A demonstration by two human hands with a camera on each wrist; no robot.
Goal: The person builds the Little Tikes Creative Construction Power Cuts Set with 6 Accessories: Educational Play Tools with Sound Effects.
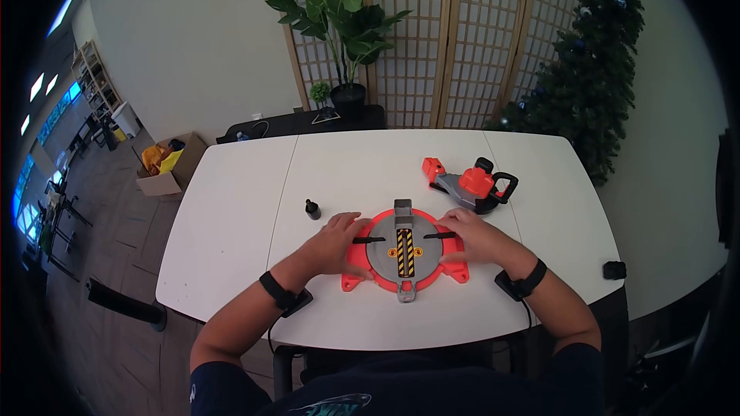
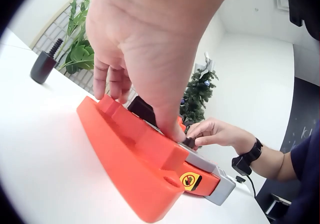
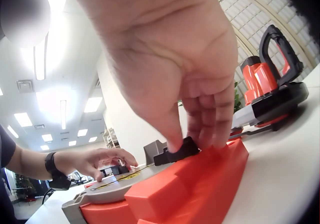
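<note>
Nearest in my left wrist view, the left hand (image 2: 142, 54) rests with loose, unclenched fingers on the red-grey device (image 2: 132, 156); the right hand (image 1: 483, 239) likewise. Only this view shows clearly one yellow warning sticker (image 2: 190, 180). By the head view, the device lies on the white table (image 1: 231, 223), its round grey top carrying one black-yellow strip (image 1: 405, 253).
</note>
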